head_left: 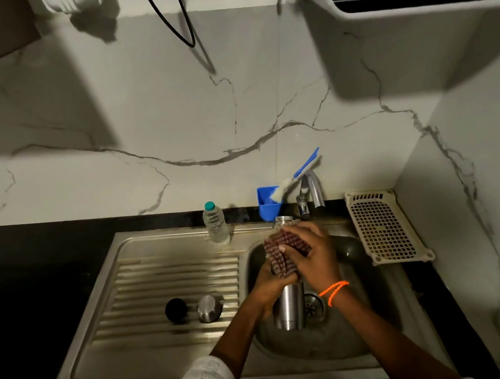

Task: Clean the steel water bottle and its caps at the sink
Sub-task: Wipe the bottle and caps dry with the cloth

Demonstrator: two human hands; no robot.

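Right grip: my right hand (308,253) is wrapped round a checked cloth (282,256), pressing it on the bottle's upper half.
Left grip: my left hand (271,287) clasps the steel water bottle (289,304) mid-body.
Bottle: held over the sink (340,345) bowl, mouth toward the tap (312,194), base toward me.
Axis: I judge the cloth should travel along that length, base end bare.
Caps: black cap (176,310) and steel cap (209,307) sit on the drainboard, nearer my left hand.
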